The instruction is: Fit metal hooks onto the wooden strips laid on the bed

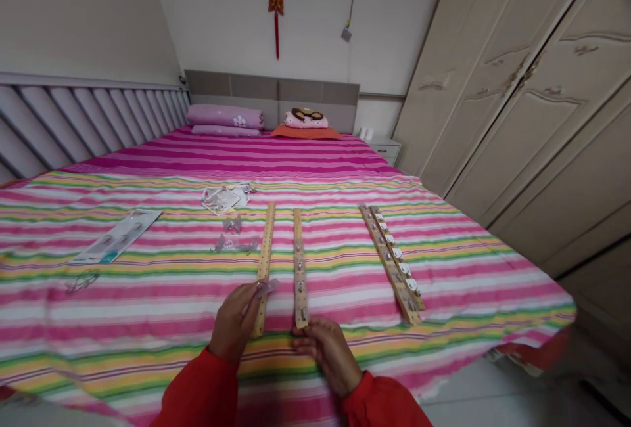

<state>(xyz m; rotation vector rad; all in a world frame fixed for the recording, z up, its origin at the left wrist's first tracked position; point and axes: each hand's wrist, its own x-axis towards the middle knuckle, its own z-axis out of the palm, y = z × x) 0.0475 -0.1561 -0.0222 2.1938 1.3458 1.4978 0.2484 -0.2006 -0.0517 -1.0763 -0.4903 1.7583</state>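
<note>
Our left hand (234, 318) is closed to a pinch, thumb and forefinger gripping one small clear piece (269, 287) above the near half of the left wooden strip (267, 243); we cannot tell whether the piece touches the wood. Our right hand (326, 351) is half curled, its fingertips at the near end of the middle wooden strip (298, 222); whether they grip that end, we cannot tell.

We judge that the step in hand is handling this single piece over the left strip, and that the next move calls for a fine, steady pinch and a strip that does not slide on the soft striped bedspread (123, 335).

Counting, we find four wooden strips: the left one, the middle one, and two lying side by side well off to the right. Of that pair, the inner strip (412, 317) carries a row of clear pieces and the outer strip (419, 303) six or seven white pieces (397, 254). Our middle strip holds about four clear pieces. Beyond our left hand lie about three loose clear pieces (231, 224), one pile of cards (224, 200) and, farther left, one blister card (118, 236).
</note>
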